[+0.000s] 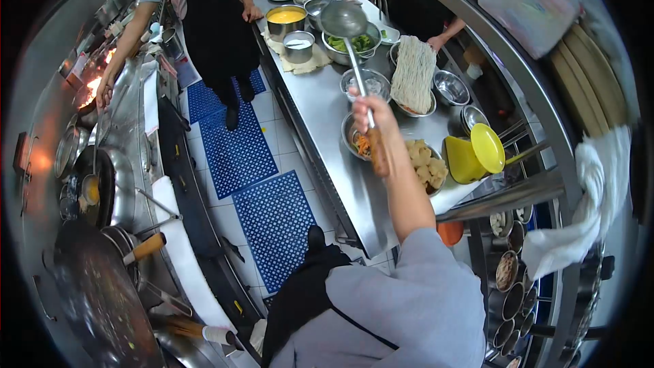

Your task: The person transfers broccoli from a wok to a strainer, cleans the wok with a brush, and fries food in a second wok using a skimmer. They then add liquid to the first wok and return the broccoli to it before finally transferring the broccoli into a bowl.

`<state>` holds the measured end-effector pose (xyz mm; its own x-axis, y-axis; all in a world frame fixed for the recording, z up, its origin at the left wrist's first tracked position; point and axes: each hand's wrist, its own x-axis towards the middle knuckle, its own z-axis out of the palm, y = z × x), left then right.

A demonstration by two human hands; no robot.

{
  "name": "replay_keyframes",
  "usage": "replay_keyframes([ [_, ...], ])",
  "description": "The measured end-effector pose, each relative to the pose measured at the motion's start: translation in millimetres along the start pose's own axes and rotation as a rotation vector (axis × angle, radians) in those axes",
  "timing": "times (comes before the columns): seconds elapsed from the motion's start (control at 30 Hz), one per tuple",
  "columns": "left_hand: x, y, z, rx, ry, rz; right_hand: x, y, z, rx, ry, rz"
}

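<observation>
My right hand (375, 114) reaches out over the steel worktable, its fingers closed round the shaft of a long ladle (357, 71). The ladle's wooden handle lies back along my wrist, and its round metal head is above a bowl of green vegetables (354, 44). Below my hand are a bowl of shredded orange vegetables (357, 142) and a bowl of light-brown chunks (426, 165). Pale dry noodles (414, 67) stand over another bowl to the right. My left hand is out of the picture.
At left, a large wok (102, 293) rests on the range, with flames (92, 88) farther back. A co-worker in a black apron (208, 20) stands beyond the blue mats (272, 211). Yellow containers (470, 157) and a metal rail (507, 194) border the table's right side.
</observation>
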<state>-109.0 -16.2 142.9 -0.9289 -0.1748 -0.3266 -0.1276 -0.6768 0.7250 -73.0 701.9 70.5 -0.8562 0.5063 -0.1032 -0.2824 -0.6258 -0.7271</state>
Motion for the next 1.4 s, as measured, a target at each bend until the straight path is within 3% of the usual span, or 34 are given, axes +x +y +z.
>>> replay_keyframes([
  [0.07, -7.1, 8.9, -35.8, -0.002, 0.030, 0.035, -43.2, 33.4, 53.1, -0.091, 0.022, 0.100],
  [0.27, -49.6, 42.7, -162.7, -0.026, 0.126, 0.153, -117.0, 118.3, 210.9, -0.064, -0.593, 0.416],
  [0.33, -62.7, 53.3, -212.8, -0.046, 0.133, 0.188, -151.8, 134.2, 289.9, -0.206, -0.714, 0.411],
  [0.4, -73.1, 61.5, -251.7, -0.073, 0.160, 0.216, -202.8, 172.5, 338.5, -0.108, -0.833, 0.343],
  [0.47, -69.3, 52.1, -241.2, -0.132, 0.261, 0.229, -237.3, 227.6, 348.7, 0.031, -1.063, 0.624],
  [0.53, -67.3, 44.9, -238.3, -0.110, 0.295, 0.208, -265.8, 281.4, 349.7, -0.383, -1.119, 0.475],
  [0.57, -65.5, 36.2, -230.4, -0.214, 0.436, 0.272, -274.4, 302.7, 347.7, -0.618, -1.113, 0.331],
  [0.6, -62.0, 30.3, -223.5, -0.306, 0.374, 0.266, -273.1, 362.3, 334.7, -0.682, -1.164, -0.127],
  [0.63, -58.3, 23.3, -215.6, -0.400, 0.313, 0.255, -274.0, 371.7, 335.0, -0.867, -1.208, 0.036],
  [0.67, -54.3, 15.4, -206.7, -0.491, 0.255, 0.239, -275.3, 395.1, 333.9, -0.890, -1.240, 0.004],
  [0.7, -43.3, 11.0, -212.6, -0.466, 0.249, 0.212, -276.0, 395.0, 342.5, -1.079, -1.294, 0.108],
  [0.8, -29.6, 1.5, -187.7, -0.554, 0.364, 0.236, -255.9, 444.1, 349.3, -0.877, -1.380, 0.091],
  [0.87, -13.2, 4.8, -178.2, -0.588, 0.470, 0.233, -250.1, 416.0, 417.2, -0.961, -1.306, 0.569],
  [0.93, 0.8, 1.5, -180.1, -0.585, 0.524, 0.271, -229.3, 436.9, 472.0, -0.852, -1.311, 0.596],
  [1.0, 21.8, 1.2, -190.2, -0.573, 0.552, 0.309, -202.8, 461.5, 540.4, -0.799, -1.361, 0.607],
  [1.1, 36.0, -3.7, -214.7, -0.564, 0.584, 0.363, -164.4, 500.9, 640.9, -0.883, -1.397, 0.446],
  [1.17, 42.2, -2.9, -218.2, -0.532, 0.603, 0.387, -136.0, 551.9, 685.7, -1.124, -1.465, 0.068],
  [1.2, 43.7, -2.0, -219.8, -0.522, 0.611, 0.384, -112.1, 608.1, 698.4, -1.153, -1.422, -0.137],
  [1.27, 43.8, 2.1, -224.9, -0.499, 0.660, 0.393, -102.7, 636.5, 722.5, -1.160, -1.380, -0.293],
  [1.37, 36.5, -0.5, -238.8, -0.454, 0.716, 0.352, -125.6, 628.7, 745.1, -1.070, -1.414, 0.001],
  [1.4, 34.7, 3.4, -236.7, -0.431, 0.735, 0.349, -131.8, 633.2, 751.8, -1.079, -1.455, 0.013],
])
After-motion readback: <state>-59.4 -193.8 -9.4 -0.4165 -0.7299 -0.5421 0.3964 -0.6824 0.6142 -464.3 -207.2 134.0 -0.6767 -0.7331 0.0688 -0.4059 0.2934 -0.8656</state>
